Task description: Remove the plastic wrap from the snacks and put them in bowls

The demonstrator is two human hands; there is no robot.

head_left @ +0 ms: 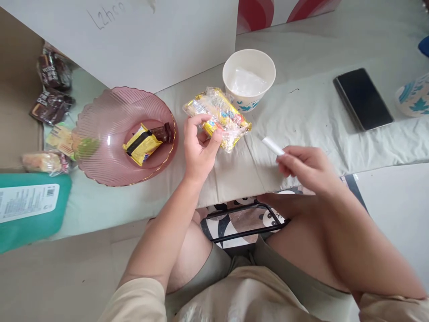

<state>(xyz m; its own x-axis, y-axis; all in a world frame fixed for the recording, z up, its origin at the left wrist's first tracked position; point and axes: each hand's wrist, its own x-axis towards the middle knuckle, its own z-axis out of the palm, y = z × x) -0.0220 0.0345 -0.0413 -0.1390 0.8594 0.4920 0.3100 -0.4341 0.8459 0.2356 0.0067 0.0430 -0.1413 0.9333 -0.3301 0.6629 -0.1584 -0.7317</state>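
Observation:
My left hand [199,154] grips a bundle of yellow snack packets [223,112] in crinkled clear plastic, thumb and fingers pinching its near left edge. The bundle is just left of and in front of a white paper cup [246,99] with blue leaf prints, which has something clear and crumpled inside. To the right, my right hand [310,167] is closed on the end of a slim white strip [271,145], whose kind I cannot make out. Left of the bundle is a pink ribbed bowl [97,138], holding a yellow packet [142,145] with a black band and a brown-wrapped snack [161,133].
Behind stands a large white box [161,44]. At left lie dark snack packs [52,105], a clear-wrapped snack [45,162] and a green package [33,230]. A phone [363,98] and another leaf-print cup [415,98] are at right on the pale cloth [301,129].

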